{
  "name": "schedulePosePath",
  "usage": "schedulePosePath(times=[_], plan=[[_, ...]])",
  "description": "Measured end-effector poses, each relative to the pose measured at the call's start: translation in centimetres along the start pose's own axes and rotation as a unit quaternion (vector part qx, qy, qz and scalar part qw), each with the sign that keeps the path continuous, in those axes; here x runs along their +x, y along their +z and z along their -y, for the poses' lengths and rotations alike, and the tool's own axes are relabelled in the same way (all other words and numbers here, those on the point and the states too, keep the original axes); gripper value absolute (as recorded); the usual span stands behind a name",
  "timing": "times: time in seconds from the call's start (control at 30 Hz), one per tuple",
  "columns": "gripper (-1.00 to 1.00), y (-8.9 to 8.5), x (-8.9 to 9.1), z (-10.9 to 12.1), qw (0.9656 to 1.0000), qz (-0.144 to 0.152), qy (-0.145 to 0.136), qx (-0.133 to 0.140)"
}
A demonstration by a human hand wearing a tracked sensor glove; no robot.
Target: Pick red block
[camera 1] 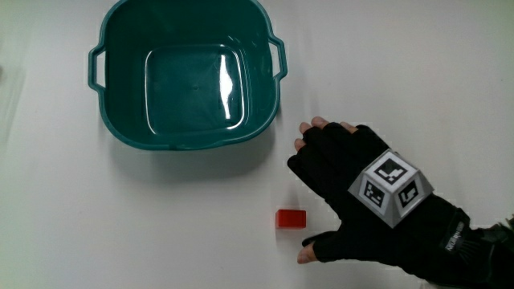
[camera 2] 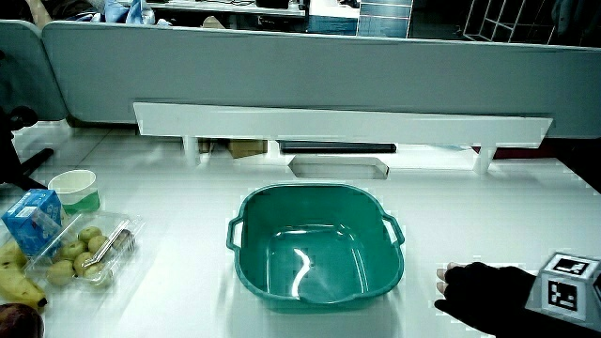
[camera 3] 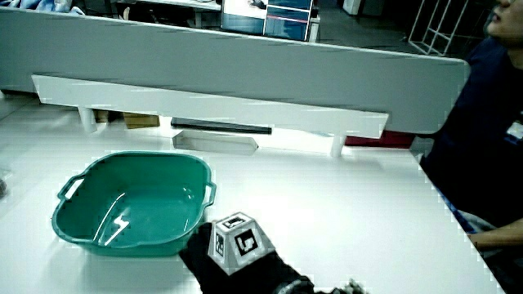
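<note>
hand (camera 1: 365, 197): on the table just beside the red block – fingers spread, holding nothing
red block (camera 1: 291, 218): on the table, nearer the person than the teal basin (camera 1: 120, 128) – untouched

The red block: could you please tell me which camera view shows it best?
The main view: the red block lies in plain sight on the table, beside the hand, nearer the person than the green basin. Neither side view shows the block.

teal basin (camera 1: 120, 128), milk carton (camera 2: 31, 221), bananas (camera 2: 17, 280)
</note>
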Motion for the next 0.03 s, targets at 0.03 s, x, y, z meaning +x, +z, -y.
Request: schedulePosePath(times=[0.03], plan=[[1.0, 0.46, -0.02, 0.05, 1.0, -0.007, 0.0, 0.0]])
